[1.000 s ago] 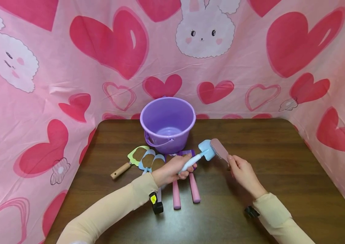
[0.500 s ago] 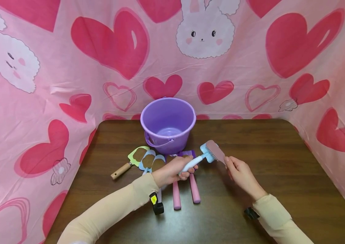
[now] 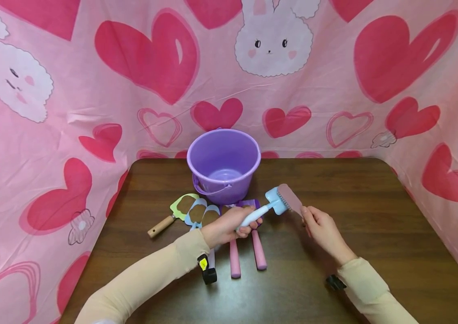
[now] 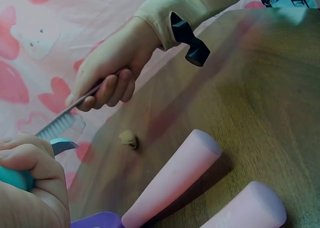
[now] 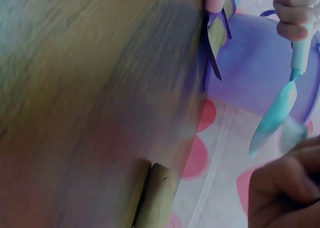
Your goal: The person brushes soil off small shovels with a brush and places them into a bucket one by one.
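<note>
My left hand grips the pale blue handle of a small shovel, holding it above the table with the blade pointing right. In my right hand, fingers and thumb pinch a flat, dull pink brush. Its pale bristles face the shovel, and it overlaps the right side of the blade in the head view. In the right wrist view, the turquoise shovel blade hangs near the right fingers; most of the brush is hidden there.
A purple bucket stands at the back of the table. Before it lie a green shovel with a wooden handle, blue shovels, and purple tools with pink handles. A short tan piece lies under the right hand.
The brush slid down and left across the shovel blade, then back up toward its right edge. The left hand and shovel have barely moved.
</note>
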Available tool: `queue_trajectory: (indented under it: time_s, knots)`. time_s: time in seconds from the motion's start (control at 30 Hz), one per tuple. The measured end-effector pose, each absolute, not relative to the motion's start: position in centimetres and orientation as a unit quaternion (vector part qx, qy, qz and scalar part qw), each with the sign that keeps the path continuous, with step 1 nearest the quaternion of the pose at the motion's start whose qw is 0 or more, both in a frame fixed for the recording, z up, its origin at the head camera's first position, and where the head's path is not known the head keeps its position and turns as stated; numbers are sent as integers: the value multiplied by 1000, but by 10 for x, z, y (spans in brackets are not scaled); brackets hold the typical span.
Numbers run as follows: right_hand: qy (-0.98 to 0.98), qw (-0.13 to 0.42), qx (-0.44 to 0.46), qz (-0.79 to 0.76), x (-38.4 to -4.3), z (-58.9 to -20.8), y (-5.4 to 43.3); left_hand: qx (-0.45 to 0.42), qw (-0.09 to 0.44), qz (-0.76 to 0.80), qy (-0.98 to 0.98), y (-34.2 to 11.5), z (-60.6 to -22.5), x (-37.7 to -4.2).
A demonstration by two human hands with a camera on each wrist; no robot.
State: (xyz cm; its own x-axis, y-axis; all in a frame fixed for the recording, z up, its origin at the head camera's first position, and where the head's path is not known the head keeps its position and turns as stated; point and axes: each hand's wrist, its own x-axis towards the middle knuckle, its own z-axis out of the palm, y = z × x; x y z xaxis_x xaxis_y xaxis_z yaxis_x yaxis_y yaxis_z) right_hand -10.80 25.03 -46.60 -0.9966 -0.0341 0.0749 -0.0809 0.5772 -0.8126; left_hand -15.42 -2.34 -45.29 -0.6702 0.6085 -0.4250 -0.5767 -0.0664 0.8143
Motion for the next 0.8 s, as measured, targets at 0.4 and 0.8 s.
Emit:
queue_trajectory:
  time_s: [0.4, 0.8]
  knots:
    - [-867, -3, -6, 499, -110, -467, 252, 17, 420, 729, 541, -23, -453, -153]
    - [-861, -3, 6, 508, -109, -465, 248, 8, 430, 737, 521, -21, -451, -154]
